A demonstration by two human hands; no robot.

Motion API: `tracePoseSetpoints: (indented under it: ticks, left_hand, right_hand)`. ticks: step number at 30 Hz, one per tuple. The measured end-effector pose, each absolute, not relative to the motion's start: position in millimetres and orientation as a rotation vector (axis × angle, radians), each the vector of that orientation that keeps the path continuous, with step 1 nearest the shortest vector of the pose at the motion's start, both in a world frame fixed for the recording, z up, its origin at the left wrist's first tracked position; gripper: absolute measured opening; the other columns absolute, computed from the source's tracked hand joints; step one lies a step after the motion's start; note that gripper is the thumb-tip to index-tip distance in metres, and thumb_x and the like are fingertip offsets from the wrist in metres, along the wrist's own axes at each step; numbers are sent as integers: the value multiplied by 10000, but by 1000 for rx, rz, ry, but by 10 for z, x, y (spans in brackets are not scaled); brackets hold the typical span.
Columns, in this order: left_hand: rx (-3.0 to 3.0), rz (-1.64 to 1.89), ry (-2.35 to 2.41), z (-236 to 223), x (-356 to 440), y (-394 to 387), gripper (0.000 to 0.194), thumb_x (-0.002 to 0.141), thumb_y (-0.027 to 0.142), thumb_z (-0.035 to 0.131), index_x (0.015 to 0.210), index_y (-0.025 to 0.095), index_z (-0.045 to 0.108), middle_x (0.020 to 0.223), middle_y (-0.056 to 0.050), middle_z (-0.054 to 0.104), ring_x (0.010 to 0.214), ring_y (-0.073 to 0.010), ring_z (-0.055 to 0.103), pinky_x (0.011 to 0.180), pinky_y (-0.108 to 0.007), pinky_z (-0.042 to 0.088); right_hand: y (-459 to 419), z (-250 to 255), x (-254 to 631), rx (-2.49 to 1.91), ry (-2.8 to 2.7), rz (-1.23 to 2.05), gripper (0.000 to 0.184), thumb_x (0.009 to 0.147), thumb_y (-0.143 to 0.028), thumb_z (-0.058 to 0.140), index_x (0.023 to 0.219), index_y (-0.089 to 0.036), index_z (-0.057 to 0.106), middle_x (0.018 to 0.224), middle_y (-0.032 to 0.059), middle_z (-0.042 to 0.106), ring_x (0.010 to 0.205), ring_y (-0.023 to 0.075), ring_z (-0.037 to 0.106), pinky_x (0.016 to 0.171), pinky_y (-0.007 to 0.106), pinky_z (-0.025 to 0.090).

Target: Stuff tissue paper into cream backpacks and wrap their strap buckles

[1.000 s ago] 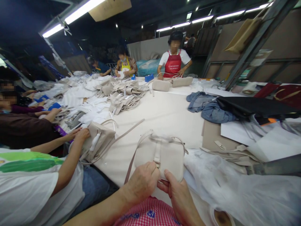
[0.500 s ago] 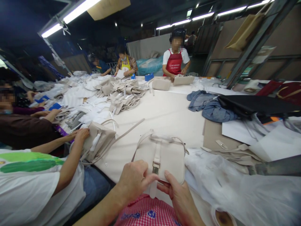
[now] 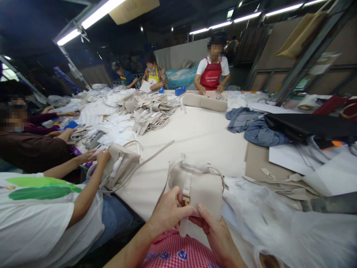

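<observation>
A small beige handbag [image 3: 206, 188] is held tilted just above my lap at the table's near edge. Down its front runs a narrow strap [image 3: 187, 182] with a metal buckle [image 3: 185, 201]; the strap's loose end hangs below the flap. My left hand [image 3: 170, 208] is closed at the bag's lower left, thumb and fingers gripping the edge beside the buckle. With the thumb on the front and the fingers beneath, my right hand [image 3: 210, 223] pinches the lower edge. Around the bag's top loops a thin carrying strap [image 3: 167, 182], partly wrapped in clear plastic.
On my left a co-worker's hands [image 3: 102, 158] handle another beige bag [image 3: 119, 163]. Beige bag pieces [image 3: 150, 111] are heaped mid-table. To my right lie plastic sheeting [image 3: 267, 212], blue cloth [image 3: 259, 128] and a black sheet [image 3: 306, 124]. A red-aproned person [image 3: 212, 74] stands across.
My left hand has shifted from the buckle to the flap's lower edge, and the strap end now hangs down. The bag's left side has bent inward. Across the table, the co-worker's beige bag has moved.
</observation>
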State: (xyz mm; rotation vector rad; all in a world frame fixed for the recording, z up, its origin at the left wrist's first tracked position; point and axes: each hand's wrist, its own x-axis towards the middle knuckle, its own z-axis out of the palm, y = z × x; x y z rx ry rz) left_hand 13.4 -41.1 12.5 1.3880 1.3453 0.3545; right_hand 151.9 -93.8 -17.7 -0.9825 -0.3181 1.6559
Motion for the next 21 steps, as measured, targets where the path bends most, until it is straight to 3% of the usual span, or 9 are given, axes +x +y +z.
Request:
tracePoseSetpoints:
  ticks: [8, 14, 21]
  left_hand:
    - [1247, 301, 1170, 139, 107, -350, 269, 702, 308, 618, 770, 207, 379, 495, 85, 508, 351, -129, 536, 288, -195, 410]
    - [1198, 223, 1096, 161, 78, -284, 268, 670, 286, 630, 841, 173, 457, 532, 69, 542, 346, -117, 545, 313, -186, 429]
    - [1174, 154, 1087, 155, 42, -244, 274, 666, 358, 628, 747, 179, 437, 483, 22, 588, 377, -132, 564, 372, -199, 442]
  right_hand:
    - [-945, -189, 1556, -1014, -307, 1637, 472, 687, -440, 750, 1038, -128, 696, 997, 133, 743, 907, 313, 696, 873, 503, 528]
    - [-964, -223, 1554, -1024, -361, 1650, 532, 691, -484, 736, 1077, -123, 680, 1020, 143, 736, 919, 314, 692, 883, 495, 526]
    - [-978, -283, 1543, -1084, -398, 1621, 551, 698, -512, 708, 1104, -144, 662, 1028, 128, 736, 949, 330, 681, 876, 493, 528]
